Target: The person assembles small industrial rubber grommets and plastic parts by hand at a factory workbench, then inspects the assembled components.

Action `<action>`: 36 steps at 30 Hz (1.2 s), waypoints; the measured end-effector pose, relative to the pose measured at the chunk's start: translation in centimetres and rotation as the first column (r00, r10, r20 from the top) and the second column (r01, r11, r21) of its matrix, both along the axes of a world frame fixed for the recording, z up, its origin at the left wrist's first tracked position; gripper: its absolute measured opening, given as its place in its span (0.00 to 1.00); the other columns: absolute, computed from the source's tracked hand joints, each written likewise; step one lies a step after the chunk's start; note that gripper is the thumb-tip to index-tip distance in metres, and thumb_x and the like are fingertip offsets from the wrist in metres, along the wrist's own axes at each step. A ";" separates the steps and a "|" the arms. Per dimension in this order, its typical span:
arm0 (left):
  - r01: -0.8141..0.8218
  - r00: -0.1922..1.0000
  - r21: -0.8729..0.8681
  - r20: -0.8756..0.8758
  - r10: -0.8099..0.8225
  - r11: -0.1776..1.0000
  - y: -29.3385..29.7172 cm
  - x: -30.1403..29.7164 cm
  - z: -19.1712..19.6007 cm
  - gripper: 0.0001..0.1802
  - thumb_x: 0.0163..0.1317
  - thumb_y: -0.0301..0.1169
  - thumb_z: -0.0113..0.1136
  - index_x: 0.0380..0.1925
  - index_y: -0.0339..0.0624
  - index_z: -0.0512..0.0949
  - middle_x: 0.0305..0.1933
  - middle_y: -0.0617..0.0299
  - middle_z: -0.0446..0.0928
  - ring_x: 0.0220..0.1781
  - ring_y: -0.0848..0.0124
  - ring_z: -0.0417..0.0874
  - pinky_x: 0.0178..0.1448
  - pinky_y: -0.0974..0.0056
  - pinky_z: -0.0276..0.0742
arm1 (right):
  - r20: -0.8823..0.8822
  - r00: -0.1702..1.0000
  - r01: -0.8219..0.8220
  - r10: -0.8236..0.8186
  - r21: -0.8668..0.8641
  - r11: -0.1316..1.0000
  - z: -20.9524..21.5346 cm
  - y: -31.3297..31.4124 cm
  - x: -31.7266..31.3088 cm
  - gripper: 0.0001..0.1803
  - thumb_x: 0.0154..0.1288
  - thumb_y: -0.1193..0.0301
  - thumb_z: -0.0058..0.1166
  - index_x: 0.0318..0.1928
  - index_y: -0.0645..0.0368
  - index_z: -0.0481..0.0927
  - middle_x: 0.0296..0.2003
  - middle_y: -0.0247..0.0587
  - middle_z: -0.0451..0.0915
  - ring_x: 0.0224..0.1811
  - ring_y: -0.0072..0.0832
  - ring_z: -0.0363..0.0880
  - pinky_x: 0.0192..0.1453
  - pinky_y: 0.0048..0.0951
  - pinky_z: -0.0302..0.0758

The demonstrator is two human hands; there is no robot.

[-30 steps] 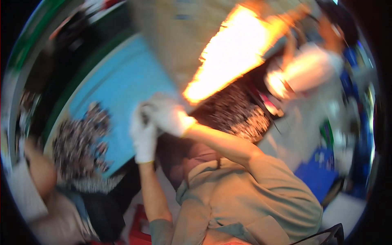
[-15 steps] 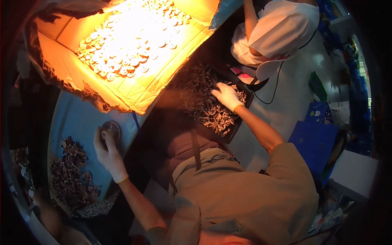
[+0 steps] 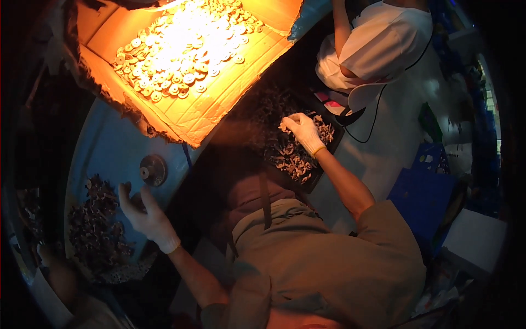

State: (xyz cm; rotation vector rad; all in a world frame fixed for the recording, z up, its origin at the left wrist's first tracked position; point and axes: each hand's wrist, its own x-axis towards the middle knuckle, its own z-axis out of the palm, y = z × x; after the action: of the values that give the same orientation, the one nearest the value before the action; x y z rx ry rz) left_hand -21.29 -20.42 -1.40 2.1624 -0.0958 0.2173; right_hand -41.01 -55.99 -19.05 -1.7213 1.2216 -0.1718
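Observation:
Both my hands wear white knit gloves. My left hand (image 3: 143,218) is open, thumb and fingers apart, between a heap of small dark metal-looking parts (image 3: 98,233) and a round disc with a raised centre (image 3: 157,171). The disc lies on the blue tabletop (image 3: 118,145), apart from my fingers. At my right, my right hand (image 3: 304,131) is over a dark tray (image 3: 318,178) full of small branched parts (image 3: 293,164). Its fingers are closed in a pinch, with a small pale part (image 3: 283,126) at the tips; its exact kind is too small to tell.
A torn-edged cardboard box (image 3: 192,123), brightly lit by a lamp, holds many small round discs (image 3: 175,74). Another person in white (image 3: 383,44) is beyond the tray. Blue bins (image 3: 419,194) and a white box (image 3: 474,238) stand at the right.
My left hand has let go of the round disc's centre and drawn back toward me, fingers spreading. My right hand has lifted slightly from the tray's parts, its fingers now pinched.

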 end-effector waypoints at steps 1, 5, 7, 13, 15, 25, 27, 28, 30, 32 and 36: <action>0.079 0.997 -0.067 0.022 -0.077 0.995 0.0 -0.9 -0.2 0.27 0.75 0.35 0.61 0.67 0.29 0.73 0.65 0.50 0.78 0.58 0.62 0.81 0.63 0.61 0.77 | 0.195 0.980 0.016 -0.041 0.129 0.992 1.0 1.1 0.2 0.26 0.66 0.57 0.68 0.50 0.69 0.81 0.42 0.48 0.88 0.44 0.32 0.87 0.54 0.33 0.81; 0.521 0.739 -0.372 -0.254 -0.624 0.769 -2.8 -6.8 -1.3 0.29 0.73 0.38 0.65 0.70 0.40 0.73 0.70 0.51 0.73 0.58 0.64 0.82 0.60 0.58 0.82 | 0.226 0.961 -0.213 0.161 0.231 0.949 6.3 7.3 2.8 0.24 0.71 0.61 0.64 0.54 0.71 0.79 0.42 0.46 0.88 0.45 0.27 0.87 0.52 0.29 0.81; 0.529 0.578 -0.520 -0.357 -0.733 0.671 -4.3 -8.7 -4.2 0.34 0.73 0.39 0.66 0.74 0.39 0.68 0.72 0.50 0.72 0.60 0.65 0.82 0.66 0.59 0.79 | 0.010 0.922 -0.387 0.388 0.115 0.915 12.3 11.6 4.7 0.24 0.73 0.57 0.60 0.56 0.65 0.80 0.44 0.49 0.88 0.47 0.34 0.88 0.53 0.35 0.82; -0.293 0.575 -0.891 -0.454 -0.681 0.347 -1.2 -8.1 -5.3 0.17 0.81 0.32 0.51 0.62 0.34 0.75 0.51 0.58 0.81 0.53 0.75 0.82 0.57 0.68 0.80 | 0.047 0.529 -0.694 0.847 -0.550 0.464 17.1 16.6 6.9 0.27 0.63 0.55 0.70 0.56 0.57 0.80 0.44 0.49 0.82 0.49 0.45 0.84 0.54 0.43 0.81; -0.315 0.631 -0.882 -0.470 -0.617 0.350 -0.2 -7.4 -4.4 0.16 0.80 0.33 0.50 0.59 0.35 0.76 0.49 0.60 0.80 0.48 0.76 0.80 0.51 0.69 0.79 | -0.050 0.283 -0.571 0.958 -0.811 0.126 20.3 18.0 9.7 0.39 0.46 0.52 0.77 0.58 0.57 0.80 0.51 0.46 0.75 0.58 0.48 0.76 0.59 0.48 0.76; -0.181 0.512 -0.755 -0.620 -0.595 0.631 3.7 -1.9 -3.8 0.16 0.74 0.42 0.53 0.37 0.41 0.79 0.23 0.66 0.72 0.20 0.76 0.71 0.22 0.69 0.62 | -0.518 -0.164 -0.624 0.840 -0.605 -0.495 22.9 21.4 17.1 0.30 0.49 0.50 0.72 0.42 0.62 0.80 0.42 0.41 0.83 0.55 0.40 0.82 0.53 0.40 0.79; -0.183 0.497 -0.746 -0.632 -0.594 0.640 4.0 -1.5 -4.1 0.18 0.74 0.44 0.53 0.35 0.41 0.78 0.22 0.65 0.72 0.19 0.76 0.71 0.21 0.69 0.61 | -0.562 -0.153 -0.597 0.813 -0.603 -0.530 22.4 22.0 17.6 0.33 0.52 0.47 0.71 0.49 0.58 0.79 0.34 0.36 0.80 0.46 0.35 0.85 0.48 0.41 0.81; -0.177 0.481 -0.734 -0.645 -0.593 0.656 4.2 -1.4 -4.3 0.19 0.74 0.46 0.53 0.34 0.41 0.78 0.21 0.65 0.72 0.18 0.76 0.71 0.20 0.69 0.59 | -0.543 -0.158 -0.672 0.825 -0.553 -0.493 22.7 22.2 17.6 0.31 0.56 0.47 0.69 0.50 0.58 0.78 0.34 0.39 0.81 0.43 0.36 0.86 0.45 0.42 0.81; -0.155 0.491 -0.729 -0.643 -0.588 0.667 4.7 -0.5 -2.8 0.20 0.75 0.46 0.54 0.37 0.40 0.79 0.22 0.65 0.73 0.18 0.77 0.71 0.20 0.70 0.60 | -0.530 -0.151 -0.749 0.835 -0.490 -0.446 23.9 22.7 18.2 0.30 0.61 0.46 0.67 0.50 0.57 0.78 0.33 0.42 0.82 0.41 0.36 0.87 0.42 0.43 0.82; -0.139 0.508 -0.720 -0.642 -0.575 0.680 5.3 0.5 -0.8 0.20 0.75 0.47 0.54 0.41 0.39 0.80 0.23 0.65 0.74 0.19 0.77 0.71 0.21 0.71 0.61 | -0.504 -0.158 -0.910 0.849 -0.259 -0.323 25.1 23.0 19.6 0.27 0.70 0.51 0.63 0.55 0.60 0.76 0.37 0.50 0.84 0.39 0.42 0.89 0.42 0.44 0.82; 0.093 0.903 -0.394 -0.353 -0.244 0.914 4.2 2.4 -1.6 0.23 0.71 0.43 0.62 0.56 0.37 0.81 0.38 0.55 0.83 0.30 0.69 0.80 0.36 0.63 0.77 | 0.062 0.377 -0.749 0.924 -0.566 0.344 21.6 21.2 21.5 0.22 0.75 0.57 0.56 0.55 0.62 0.74 0.38 0.59 0.86 0.42 0.55 0.88 0.43 0.48 0.84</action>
State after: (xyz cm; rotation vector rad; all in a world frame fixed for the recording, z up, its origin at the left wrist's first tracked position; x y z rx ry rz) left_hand -18.87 -16.17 -3.05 1.7673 -0.0104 -0.2902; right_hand -19.53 -34.82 2.53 -2.3920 -0.2062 -0.1277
